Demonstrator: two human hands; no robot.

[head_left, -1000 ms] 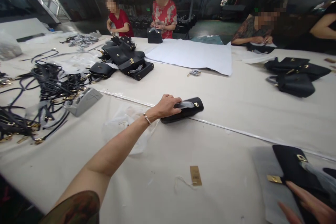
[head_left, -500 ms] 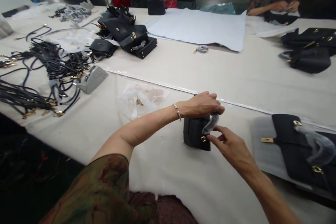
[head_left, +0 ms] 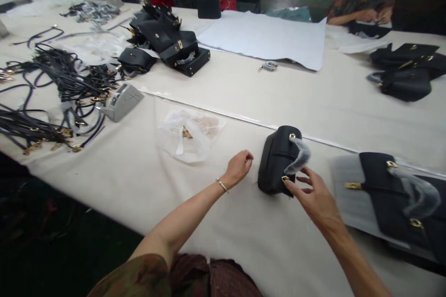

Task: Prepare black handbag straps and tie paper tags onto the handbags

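Note:
A small black handbag [head_left: 278, 162] stands on the table in front of me, with gold rings and a carrying handle [head_left: 300, 155] wrapped in clear film. My right hand [head_left: 313, 192] grips the bag's near right end, its thumb by the lower gold ring and its fingers behind the handle. To the left of the bag, apart from it, my left hand [head_left: 239, 167] is closed with its fingers curled. Whatever those fingers hold, if anything, is hidden. A clear plastic bag [head_left: 191, 148] with small gold pieces in it lies beyond my left forearm.
A larger black handbag [head_left: 383, 190] lies at the right on a pale sheet. Left are a grey tape dispenser [head_left: 123, 102] and a heap of black straps [head_left: 69, 79]. Stacked black bags [head_left: 163, 39] and a white sheet [head_left: 265, 37] lie farther back. Several people work across the table.
My left hand has left the bag's top and drawn back to the left, fingers curled. The handbag now shows in full, slightly farther right, with my right hand still on it.

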